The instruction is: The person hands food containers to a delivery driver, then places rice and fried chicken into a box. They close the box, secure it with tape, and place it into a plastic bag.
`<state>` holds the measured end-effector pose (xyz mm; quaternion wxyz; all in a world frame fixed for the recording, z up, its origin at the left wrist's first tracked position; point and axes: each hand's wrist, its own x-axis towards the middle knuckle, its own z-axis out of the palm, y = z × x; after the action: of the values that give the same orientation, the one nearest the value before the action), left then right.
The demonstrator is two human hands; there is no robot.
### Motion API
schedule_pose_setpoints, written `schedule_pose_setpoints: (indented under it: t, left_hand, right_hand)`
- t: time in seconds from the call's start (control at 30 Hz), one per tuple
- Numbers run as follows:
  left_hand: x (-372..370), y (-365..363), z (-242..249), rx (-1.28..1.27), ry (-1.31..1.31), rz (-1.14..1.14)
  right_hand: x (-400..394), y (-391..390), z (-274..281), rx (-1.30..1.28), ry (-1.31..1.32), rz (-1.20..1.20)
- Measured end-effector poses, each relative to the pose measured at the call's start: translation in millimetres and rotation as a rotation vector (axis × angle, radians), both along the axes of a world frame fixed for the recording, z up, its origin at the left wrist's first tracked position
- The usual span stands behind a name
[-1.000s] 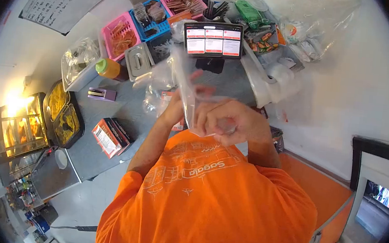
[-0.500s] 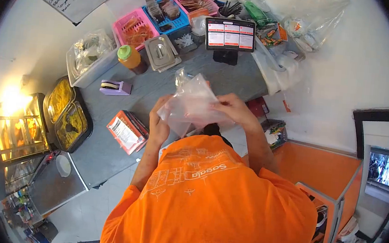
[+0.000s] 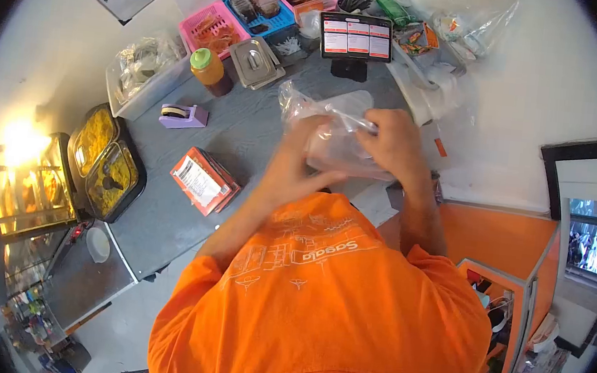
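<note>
A clear plastic bag (image 3: 342,147) is in front of my chest, over the near edge of the counter. My right hand (image 3: 392,142) is closed on the bag's upper right part, fingers curled in a pinch. At the bag's left side, my left hand (image 3: 294,157) is smeared by motion, its thumb stretched apart from the fingers and touching the plastic. Another crumpled clear plastic piece (image 3: 294,100) shows just beyond my left fingers. Whether anything is inside the bag, I cannot make out.
On the dark counter (image 3: 164,166) are a stack of red packets (image 3: 204,181), a purple tape dispenser (image 3: 184,116), a sauce bottle (image 3: 209,70), a lidded steel container (image 3: 256,61) and a tablet (image 3: 356,37). Baskets (image 3: 213,29) line the back. Trays of yellow food (image 3: 107,175) stand left.
My right hand has moved right and turned into a closed grip on the bag. My left hand has shifted right and its thumb has spread. The bag has moved right with them.
</note>
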<state>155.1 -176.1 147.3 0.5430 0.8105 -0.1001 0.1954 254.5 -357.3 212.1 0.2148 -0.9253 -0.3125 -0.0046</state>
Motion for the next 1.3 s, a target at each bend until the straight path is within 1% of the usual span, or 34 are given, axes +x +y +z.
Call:
schedule_pose_setpoints:
  t: [0.03, 0.07, 0.1, 0.13, 0.2, 0.23, 0.33, 0.4, 0.43, 0.47, 0.57, 0.67, 0.7, 0.77, 0.83, 0.9, 0.97, 1.03, 1.07, 1.13, 1.17, 1.23, 1.27, 1.3]
  left_hand:
    - [10.4, -24.4, 1.7, -0.055, -0.012, 0.055]
    - [21.5, -31.3, -15.1, -0.168, 0.105, -0.039]
    - [36.4, -36.5, -47.4, -0.281, 0.22, -0.136]
    - [45.7, -40.9, -66.7, -0.392, 0.336, -0.238]
    - [42.4, -40.3, -73.7, -0.524, 0.452, -0.389]
    - [39.6, -37.6, -73.4, -0.59, 0.511, -0.463]
    - [32.5, -31.3, -62.0, -1.204, 0.636, -0.224]
    - [27.6, -33.9, -68.7, -1.215, 0.72, -0.242]
    - [24.8, -36.3, -77.1, -1.223, 0.764, -0.248]
    - [24.8, -38.5, -100.7, -1.136, 0.736, -0.345]
    - [23.5, -58.9, -81.4, -1.418, 0.75, -0.353]
    - [20.8, -82.2, -74.4, -1.027, 0.654, -0.206]
    - [20.7, -87.1, -75.6, -1.034, 0.672, -0.169]
    - [20.0, -97.2, -82.6, -1.05, 0.706, -0.091]
    - [18.4, -99.1, -95.6, -0.98, 0.649, -0.045]
    - [17.7, -106.3, -106.1, -0.956, 0.596, -0.033]
    - [18.1, -121.4, -111.3, -0.973, 0.548, -0.058]
    - [15.1, -140.9, -115.6, -0.719, 0.4, -0.016]
    - [15.4, -146.2, -116.2, -0.591, 0.32, 0.005]
    - [13.6, -148.5, -104.1, -0.638, 0.385, 0.005]
    - [11.4, -147.8, -97.5, -0.661, 0.421, 0.005]
    - [5.7, -132.4, -82.7, -0.707, 0.505, 0.181]
    - [3.1, -122.6, -79.6, -0.731, 0.546, 0.269]
    - [0.8, -112.3, -90.4, -0.804, 0.511, 0.256]
  right_hand:
    - [-3.5, 2.1, 1.9, 0.015, 0.024, 0.011]
    - [-7.6, 3.0, 3.7, 0.031, 0.048, 0.02]
    - [-8.2, 1.5, 5.8, 0.047, 0.07, 0.027]
    - [-4.2, -5.4, 6.7, 0.065, 0.105, 0.069]
    - [5.2, -32.9, 6.1, 0.094, 0.185, 0.144]
    - [9.0, -47.8, 9.3, 0.067, 0.208, 0.078]
    - [17.5, -96.2, 16.3, -0.025, 0.268, -0.096]
    - [22.9, -123.2, 14.3, -0.101, 0.283, -0.178]
    - [23.9, -131.5, 9.5, -0.065, 0.293, -0.181]
    - [24.7, -138.5, 1.9, -0.029, 0.305, -0.181]
    - [31.9, -156.0, -16.2, 0.038, 0.294, -0.185]
    - [39.7, -172.0, -34.8, 0.074, 0.201, -0.164]
    - [40.9, -174.9, -36.3, 0.086, 0.161, -0.151]
    - [40.2, -172.0, -39.4, 0.073, -0.333, -0.07]
    - [38.3, -163.8, -45.3, 0.137, -0.526, -0.009]
    - [30.6, -157.0, -65.8, 0.269, -0.406, 0.026]
    - [7.1, -142.9, -90.7, 0.296, 0.453, -0.034]
    - [-11.6, -121.4, -116.5, 0.424, 0.482, 0.1]
    - [-10.8, -119.2, -123.6, 0.429, 0.49, 0.084]
    - [-7.2, -116.6, -129.1, 0.434, 0.513, 0.056]
    - [-5.0, -119.6, -128.6, 0.376, 0.331, 0.044]
    - [2.3, -133.2, -116.6, 0.259, -0.033, 0.011]
    - [14.2, -146.4, -111.8, 0.224, -0.046, -0.058]
    - [28.0, -157.6, -107.7, 0.189, -0.061, -0.123]
